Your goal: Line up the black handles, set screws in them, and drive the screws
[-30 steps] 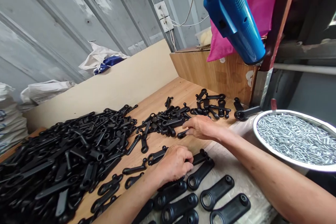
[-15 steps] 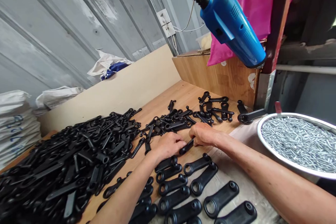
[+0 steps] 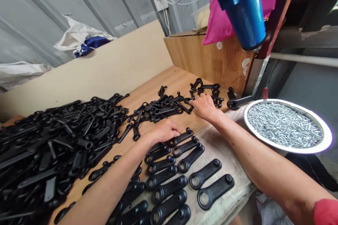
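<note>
My left hand [image 3: 165,130], fingers curled together, is at the ring end of a black crank handle [image 3: 182,137]. That handle lies at the far end of rows of similar black handles [image 3: 169,188], each with a ring at one end and a small round boss at the other. Farther off, my right hand [image 3: 204,107] reaches into a loose group of black handles [image 3: 169,107]. Its fingertips close on the ring of one black handle [image 3: 187,101]; part of the grip is hidden by the hand.
A large heap of black handles [image 3: 68,140] covers the left of the table. At right stands a white-rimmed bowl [image 3: 326,140] of small metal pins [image 3: 285,124]. A blue power tool [image 3: 245,14] hangs above. Boards [image 3: 105,66] and a wooden box side [image 3: 206,59] border the back.
My right hand has let go of the handle both hands were at and moved away to the loose group. That handle now lies in line with the rows. The view has shifted downward.
</note>
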`<action>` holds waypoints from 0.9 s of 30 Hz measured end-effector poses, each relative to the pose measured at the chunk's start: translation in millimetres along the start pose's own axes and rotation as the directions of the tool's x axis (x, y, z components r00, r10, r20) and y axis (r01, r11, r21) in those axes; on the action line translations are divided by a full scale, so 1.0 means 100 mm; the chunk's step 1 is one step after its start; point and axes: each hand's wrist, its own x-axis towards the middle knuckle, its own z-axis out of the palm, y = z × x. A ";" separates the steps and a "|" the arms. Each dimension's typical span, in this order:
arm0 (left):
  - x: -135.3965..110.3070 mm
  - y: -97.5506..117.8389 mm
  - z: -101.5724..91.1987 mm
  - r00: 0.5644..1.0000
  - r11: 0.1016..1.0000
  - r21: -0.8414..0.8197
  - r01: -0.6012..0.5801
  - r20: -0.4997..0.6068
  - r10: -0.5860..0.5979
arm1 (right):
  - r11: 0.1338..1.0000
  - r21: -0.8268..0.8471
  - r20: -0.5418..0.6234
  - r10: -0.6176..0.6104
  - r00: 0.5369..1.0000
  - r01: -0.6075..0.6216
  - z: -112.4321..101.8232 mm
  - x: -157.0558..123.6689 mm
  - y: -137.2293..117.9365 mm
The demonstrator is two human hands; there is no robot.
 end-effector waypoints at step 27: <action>-0.14 -0.74 -0.36 0.808 0.898 -0.424 0.122 -0.483 -0.338 | 0.754 0.654 0.160 -0.225 0.961 0.068 0.05 -0.05 -0.32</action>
